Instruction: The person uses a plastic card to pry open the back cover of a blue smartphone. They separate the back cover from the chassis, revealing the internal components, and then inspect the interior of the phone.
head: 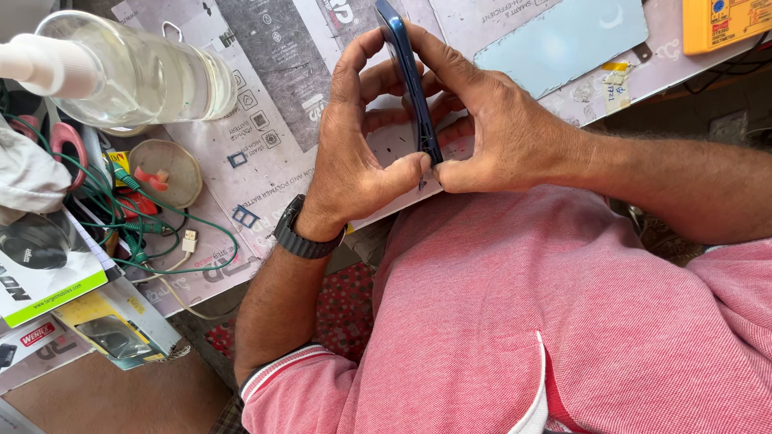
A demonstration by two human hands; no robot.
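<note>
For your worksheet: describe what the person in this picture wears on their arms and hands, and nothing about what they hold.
The left hand has a dark band watch on its wrist. Short pink sleeve with white-and-red striped cuff ends above the elbow. The right hand is bare: no ring or glove.

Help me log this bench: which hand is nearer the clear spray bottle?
Left. The left hand grips the blue phone on the side toward the spray bottle; the right hand is beyond the phone.

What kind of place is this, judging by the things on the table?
Probably a phone repair bench. Both hands hold a blue phone on edge; a yellow meter sits at the far corner, a clear spray bottle and tangled green cables lie nearby.
</note>
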